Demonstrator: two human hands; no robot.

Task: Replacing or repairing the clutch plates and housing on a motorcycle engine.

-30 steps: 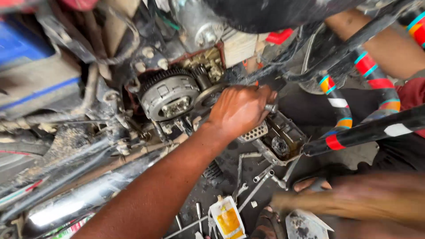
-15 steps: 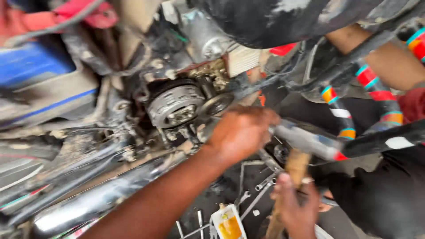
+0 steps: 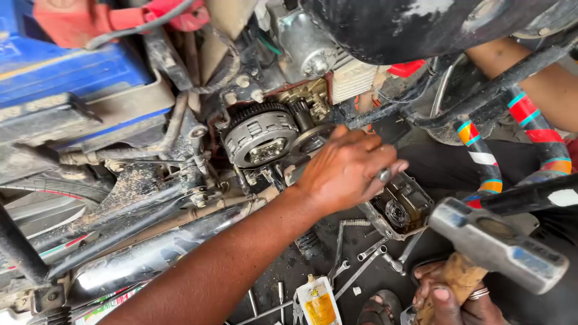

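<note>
My left hand (image 3: pixel 346 171) reaches in from the lower left and rests just right of the round toothed clutch (image 3: pixel 260 133) on the open motorcycle engine. Its fingers pinch a small metal pin or punch (image 3: pixel 385 175), held over a removed engine cover (image 3: pixel 402 207). At the lower right, my right hand (image 3: pixel 448 298), with a ring on one finger, grips the wooden handle of a hammer. The hammer's steel head (image 3: pixel 500 245) hangs in the air to the right of the left hand, apart from it.
Wrenches and loose tools (image 3: pixel 361 265) and a small yellow-and-white tube (image 3: pixel 317 301) lie on the oily ground. A chrome exhaust pipe (image 3: pixel 150 259) runs lower left. Black frame bars with coloured tape (image 3: pixel 530 114) cross the right; a bare limb (image 3: pixel 542 84) lies behind them.
My right hand has come up from the ground with the hammer, and its head now sits higher and closer. My left hand stays by the clutch, shifted slightly right.
</note>
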